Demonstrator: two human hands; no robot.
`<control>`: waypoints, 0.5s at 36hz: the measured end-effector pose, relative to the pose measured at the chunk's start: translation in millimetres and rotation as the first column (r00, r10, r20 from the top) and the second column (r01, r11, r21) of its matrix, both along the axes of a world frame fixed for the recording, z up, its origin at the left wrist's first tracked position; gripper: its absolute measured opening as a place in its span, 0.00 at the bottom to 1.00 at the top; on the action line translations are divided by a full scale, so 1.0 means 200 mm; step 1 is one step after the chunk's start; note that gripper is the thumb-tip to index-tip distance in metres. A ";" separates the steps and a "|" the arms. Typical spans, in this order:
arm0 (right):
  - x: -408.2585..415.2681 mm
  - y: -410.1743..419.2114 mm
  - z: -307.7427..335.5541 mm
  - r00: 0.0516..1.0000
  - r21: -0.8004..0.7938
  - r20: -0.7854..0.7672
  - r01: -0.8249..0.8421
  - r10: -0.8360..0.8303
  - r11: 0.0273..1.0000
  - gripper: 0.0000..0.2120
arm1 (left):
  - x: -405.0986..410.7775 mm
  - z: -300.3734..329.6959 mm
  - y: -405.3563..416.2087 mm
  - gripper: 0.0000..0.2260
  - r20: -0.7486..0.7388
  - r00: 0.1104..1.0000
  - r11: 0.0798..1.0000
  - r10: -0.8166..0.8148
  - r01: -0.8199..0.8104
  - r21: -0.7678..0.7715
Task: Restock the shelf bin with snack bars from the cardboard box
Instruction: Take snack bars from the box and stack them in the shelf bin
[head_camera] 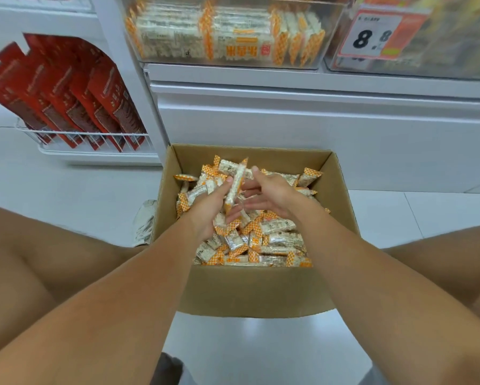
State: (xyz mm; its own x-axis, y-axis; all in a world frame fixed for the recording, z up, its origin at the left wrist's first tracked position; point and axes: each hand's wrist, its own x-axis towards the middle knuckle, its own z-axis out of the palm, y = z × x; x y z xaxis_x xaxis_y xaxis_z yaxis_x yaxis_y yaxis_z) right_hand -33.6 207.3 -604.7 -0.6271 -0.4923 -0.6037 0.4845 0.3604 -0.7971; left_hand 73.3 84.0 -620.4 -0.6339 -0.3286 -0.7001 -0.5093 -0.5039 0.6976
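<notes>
1. A white shelving unit (288, 120) fills the back of the aisle, its base panel just behind the box.
2. An open brown cardboard box (249, 290) sits on the white tiled floor (247, 351) between the person's bare knees, heaped with loose orange-and-white wrapped snack bars (272, 240).
3. A clear plastic shelf bin (227, 31) on the shelf above holds the same bars stacked in rows.
4. A white wire rack (94, 143) to the left holds red pouches (66, 87).
5. A price tag (372, 34) reading 8.8 hangs on the neighbouring bin.
6. The left hand (208, 209) grips several bars over the box, one held upright.
7. The right hand (269, 195) is beside it, fingers loosely spread toward that bar.
</notes>
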 end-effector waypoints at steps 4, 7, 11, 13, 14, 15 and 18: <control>-0.03 0.14 -0.15 0.813 0.596 -0.370 -0.163 0.449 0.786 0.09 | 0.02 -0.03 0.01 0.51 0.073 0.996 0.997 -0.057 0.061 -0.050; 0.05 0.24 -0.23 0.598 0.843 -0.202 -0.297 0.776 0.449 0.13 | 0.02 -0.05 0.02 0.42 0.080 0.994 0.997 -0.073 0.076 -0.032; 0.11 0.27 -0.28 0.532 0.905 -0.223 -0.200 0.817 0.377 0.10 | 0.03 -0.01 0.02 0.14 0.089 0.992 0.995 -0.094 0.096 -0.021; 0.04 0.27 -0.23 0.600 0.859 -0.169 -0.300 0.782 0.415 0.09 | 0.03 0.01 0.03 0.13 0.076 0.995 0.998 -0.068 0.069 -0.001; -0.01 0.26 -0.18 0.636 0.805 -0.121 -0.387 0.762 0.450 0.12 | 0.03 0.03 0.03 0.13 0.067 0.997 0.999 -0.048 0.047 0.022; -0.05 0.26 -0.12 0.687 0.727 -0.078 -0.456 0.722 0.512 0.13 | 0.02 0.04 0.03 0.13 0.057 0.998 0.998 -0.033 0.030 0.050; -0.12 0.26 0.08 0.882 0.401 0.034 -0.442 0.469 0.802 0.13 | 0.02 0.10 0.05 0.14 0.045 0.999 0.994 -0.023 0.018 0.103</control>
State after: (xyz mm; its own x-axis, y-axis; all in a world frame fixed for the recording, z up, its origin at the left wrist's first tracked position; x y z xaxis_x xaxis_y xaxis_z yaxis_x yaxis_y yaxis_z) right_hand -57.9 259.4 -588.1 -0.4327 -0.4670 -0.7712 0.1399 0.8103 -0.5691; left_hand 78.0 93.6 -600.3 -0.6059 -0.2408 -0.7583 -0.5505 -0.5611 0.6181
